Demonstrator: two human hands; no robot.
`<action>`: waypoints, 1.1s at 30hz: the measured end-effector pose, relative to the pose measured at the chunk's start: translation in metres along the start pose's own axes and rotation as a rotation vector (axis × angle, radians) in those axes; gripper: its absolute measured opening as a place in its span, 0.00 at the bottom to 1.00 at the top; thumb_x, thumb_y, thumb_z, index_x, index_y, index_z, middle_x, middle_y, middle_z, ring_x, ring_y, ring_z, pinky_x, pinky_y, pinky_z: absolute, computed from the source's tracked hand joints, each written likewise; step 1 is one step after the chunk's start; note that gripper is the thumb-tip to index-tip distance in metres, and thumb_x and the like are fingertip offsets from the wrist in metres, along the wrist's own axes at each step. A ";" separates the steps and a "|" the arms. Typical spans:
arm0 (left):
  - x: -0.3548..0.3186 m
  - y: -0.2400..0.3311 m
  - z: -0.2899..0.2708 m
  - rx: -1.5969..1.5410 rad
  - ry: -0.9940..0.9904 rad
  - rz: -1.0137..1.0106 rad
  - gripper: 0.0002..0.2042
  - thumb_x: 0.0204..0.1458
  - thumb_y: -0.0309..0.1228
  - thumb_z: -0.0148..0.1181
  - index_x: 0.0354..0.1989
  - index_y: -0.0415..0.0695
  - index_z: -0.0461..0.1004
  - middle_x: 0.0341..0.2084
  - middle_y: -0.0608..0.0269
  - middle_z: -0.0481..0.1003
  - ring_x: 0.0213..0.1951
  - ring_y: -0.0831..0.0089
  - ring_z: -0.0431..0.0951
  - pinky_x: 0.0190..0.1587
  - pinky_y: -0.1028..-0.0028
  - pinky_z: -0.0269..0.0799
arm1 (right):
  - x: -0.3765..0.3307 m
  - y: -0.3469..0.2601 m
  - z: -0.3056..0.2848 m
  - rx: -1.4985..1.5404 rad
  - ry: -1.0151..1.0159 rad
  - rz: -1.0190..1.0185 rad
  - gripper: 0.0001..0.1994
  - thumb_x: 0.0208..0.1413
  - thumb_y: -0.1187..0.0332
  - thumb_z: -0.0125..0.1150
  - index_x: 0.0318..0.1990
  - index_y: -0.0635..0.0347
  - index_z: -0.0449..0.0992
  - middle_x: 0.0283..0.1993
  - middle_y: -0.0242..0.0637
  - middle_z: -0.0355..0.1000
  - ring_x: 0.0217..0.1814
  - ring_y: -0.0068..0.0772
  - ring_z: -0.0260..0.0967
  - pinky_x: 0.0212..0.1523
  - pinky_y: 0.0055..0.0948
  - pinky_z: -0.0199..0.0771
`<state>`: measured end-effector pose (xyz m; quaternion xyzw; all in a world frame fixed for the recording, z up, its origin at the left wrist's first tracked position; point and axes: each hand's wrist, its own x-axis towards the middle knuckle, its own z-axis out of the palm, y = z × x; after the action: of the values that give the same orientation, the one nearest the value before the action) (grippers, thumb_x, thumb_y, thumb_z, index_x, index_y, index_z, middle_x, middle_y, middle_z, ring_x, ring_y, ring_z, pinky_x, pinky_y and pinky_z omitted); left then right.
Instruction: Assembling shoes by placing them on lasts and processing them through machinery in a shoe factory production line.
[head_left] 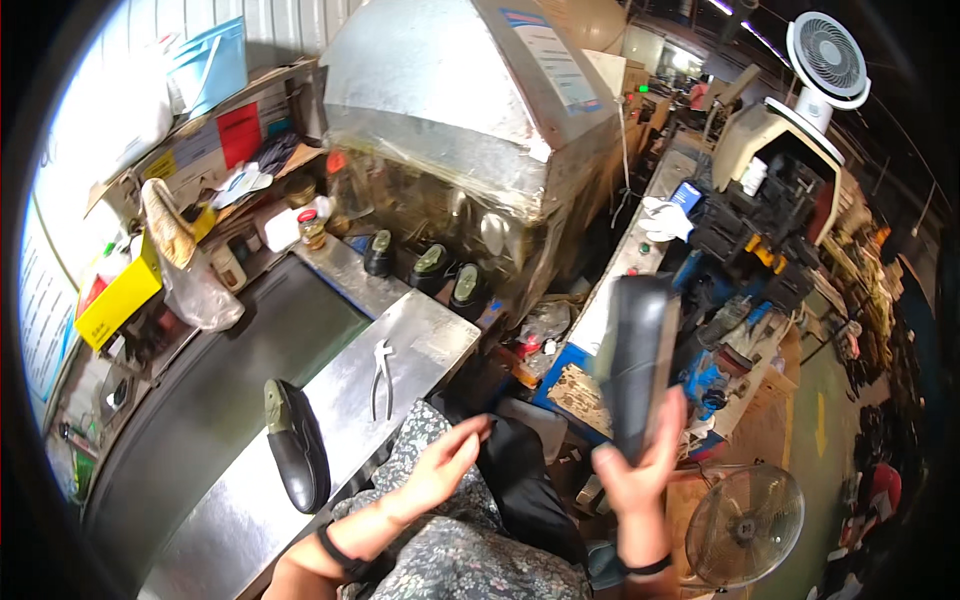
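My right hand (645, 470) is raised at the right, gripping a black shoe (637, 365) by its lower end; motion blurs it. The shoe stands nearly upright above the hand. In front of my lap, my left hand (445, 465) holds nothing, its fingers stretched out to the right. On the metal worktable (235, 490) to my left lies another black shoe (298, 460) with a green shoe last (290, 402) inside it. Metal pincers (380, 380) rest beside that shoe, apart from both hands.
Several dark lasted shoes (432, 268) stand under a large metal hood (430, 110). A dark conveyor belt (210, 400) runs beyond the worktable. Machinery (740, 300) stands at the right, with a round floor fan (745, 525) below. A yellow box (120, 300) sits at the left.
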<state>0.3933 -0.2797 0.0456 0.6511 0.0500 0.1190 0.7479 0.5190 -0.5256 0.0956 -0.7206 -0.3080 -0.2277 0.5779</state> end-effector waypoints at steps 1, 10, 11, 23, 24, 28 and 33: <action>0.015 0.001 0.018 -0.393 0.073 0.001 0.25 0.65 0.45 0.45 0.63 0.40 0.62 0.58 0.56 0.68 0.58 0.67 0.69 0.63 0.67 0.62 | -0.021 -0.018 0.019 0.008 -0.125 0.024 0.53 0.41 0.60 0.73 0.70 0.69 0.45 0.75 0.52 0.41 0.77 0.47 0.38 0.73 0.43 0.38; -0.021 0.010 -0.038 0.581 -0.331 -0.219 0.29 0.56 0.57 0.54 0.47 0.39 0.72 0.34 0.56 0.79 0.36 0.64 0.79 0.39 0.66 0.73 | -0.033 -0.001 0.073 0.877 -1.131 0.686 0.49 0.52 0.56 0.69 0.71 0.67 0.41 0.73 0.51 0.47 0.70 0.38 0.56 0.69 0.36 0.53; -0.028 0.018 -0.028 0.828 -0.470 -0.240 0.29 0.55 0.57 0.55 0.48 0.40 0.71 0.34 0.52 0.78 0.35 0.60 0.79 0.38 0.64 0.73 | -0.047 0.005 0.074 0.571 -1.398 0.480 0.45 0.53 0.61 0.68 0.71 0.68 0.44 0.71 0.48 0.52 0.70 0.34 0.55 0.70 0.33 0.51; 0.116 -0.122 -0.266 1.381 0.670 -0.191 0.29 0.58 0.46 0.48 0.61 0.36 0.63 0.65 0.46 0.60 0.69 0.53 0.53 0.71 0.55 0.39 | 0.002 0.036 0.134 0.818 -0.748 1.315 0.32 0.53 0.73 0.55 0.67 0.66 0.57 0.63 0.39 0.64 0.64 0.32 0.62 0.62 0.30 0.62; 0.117 -0.133 -0.276 1.454 0.693 -0.186 0.28 0.58 0.46 0.48 0.61 0.36 0.64 0.64 0.46 0.61 0.68 0.52 0.54 0.71 0.55 0.40 | 0.029 0.043 0.164 0.801 -0.715 1.192 0.32 0.53 0.73 0.55 0.67 0.67 0.58 0.62 0.39 0.65 0.63 0.32 0.63 0.61 0.29 0.63; 0.117 -0.127 -0.274 1.508 0.641 -0.186 0.28 0.58 0.47 0.47 0.59 0.37 0.66 0.62 0.46 0.64 0.67 0.53 0.56 0.70 0.55 0.42 | 0.143 0.088 0.293 0.630 -0.717 0.847 0.34 0.52 0.70 0.61 0.67 0.69 0.57 0.60 0.42 0.67 0.58 0.34 0.66 0.58 0.31 0.65; 0.115 -0.125 -0.275 1.461 0.690 -0.144 0.24 0.55 0.44 0.52 0.54 0.37 0.70 0.57 0.45 0.68 0.63 0.51 0.63 0.68 0.55 0.51 | 0.249 0.159 0.474 0.410 -0.506 1.009 0.43 0.49 0.67 0.67 0.70 0.65 0.48 0.58 0.47 0.68 0.56 0.40 0.68 0.56 0.38 0.68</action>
<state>0.4550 -0.0031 -0.1092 0.8968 0.3849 0.2020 0.0822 0.7941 -0.0421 0.0481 -0.6836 -0.0934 0.3173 0.6506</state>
